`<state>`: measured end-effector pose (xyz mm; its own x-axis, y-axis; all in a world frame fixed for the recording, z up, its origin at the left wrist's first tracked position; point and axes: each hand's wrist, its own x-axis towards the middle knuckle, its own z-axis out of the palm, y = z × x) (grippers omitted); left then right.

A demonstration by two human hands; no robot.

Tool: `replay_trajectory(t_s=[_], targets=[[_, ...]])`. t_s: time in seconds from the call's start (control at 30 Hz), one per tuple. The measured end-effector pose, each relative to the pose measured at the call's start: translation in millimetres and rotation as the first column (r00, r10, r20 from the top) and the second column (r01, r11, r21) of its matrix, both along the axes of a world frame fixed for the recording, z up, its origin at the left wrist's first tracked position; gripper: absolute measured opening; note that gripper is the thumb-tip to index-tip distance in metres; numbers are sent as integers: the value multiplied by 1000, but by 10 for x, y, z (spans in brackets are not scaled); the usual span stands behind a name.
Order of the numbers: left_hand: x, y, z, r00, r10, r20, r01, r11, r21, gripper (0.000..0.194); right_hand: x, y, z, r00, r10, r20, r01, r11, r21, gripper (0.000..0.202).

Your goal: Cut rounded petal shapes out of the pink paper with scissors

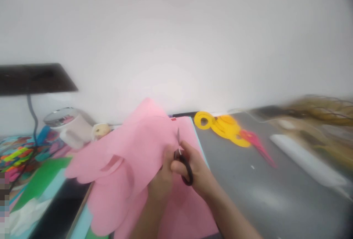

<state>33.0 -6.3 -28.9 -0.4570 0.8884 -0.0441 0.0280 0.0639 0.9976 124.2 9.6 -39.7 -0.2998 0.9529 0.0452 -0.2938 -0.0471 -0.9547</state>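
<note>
My right hand [194, 160] grips black-handled scissors [187, 171], their blades pointing up and away over pink paper. Close beside it, my left hand [164, 171] is closed at the edge of a large pink paper cut-out [146, 136], with its fingertips partly hidden. This cut-out has rounded, scalloped edges and stands partly raised, spreading to the left. Under both hands lies a flat pink sheet [190, 209]. Blur hides whether the blades touch the paper.
Yellow paper cut-outs [227, 128] and a pink tool-like item [257, 145] lie on the grey table [248, 202]. A white roll [306, 160] is at right. To the left are a white mug [75, 132], green paper [44, 180] and a black panel [60, 209]. A wall stands behind.
</note>
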Motion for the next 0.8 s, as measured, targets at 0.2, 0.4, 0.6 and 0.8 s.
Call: replay_trajectory(t_s=[0.2,0.4,0.6,0.8], targets=[[7,6,22,999,35,12,-34,997,-71,22,-25,2,21,1000,1,14,-1,1000,-10,41],[-19,19,2,1000,12,3,-12,998,-55,26,-28,-3,13,1000,2,-10,-2,1000,-23,35],[-6,18,8,998,46,43,-44,998,-44,24,-25,-4,12,1000,7,-5,-7,999,-47,30],[28,-13,124,998,18,67,-12,995,-100,28,-47,-10,15,1000,-25,1,25,997,-68,30]])
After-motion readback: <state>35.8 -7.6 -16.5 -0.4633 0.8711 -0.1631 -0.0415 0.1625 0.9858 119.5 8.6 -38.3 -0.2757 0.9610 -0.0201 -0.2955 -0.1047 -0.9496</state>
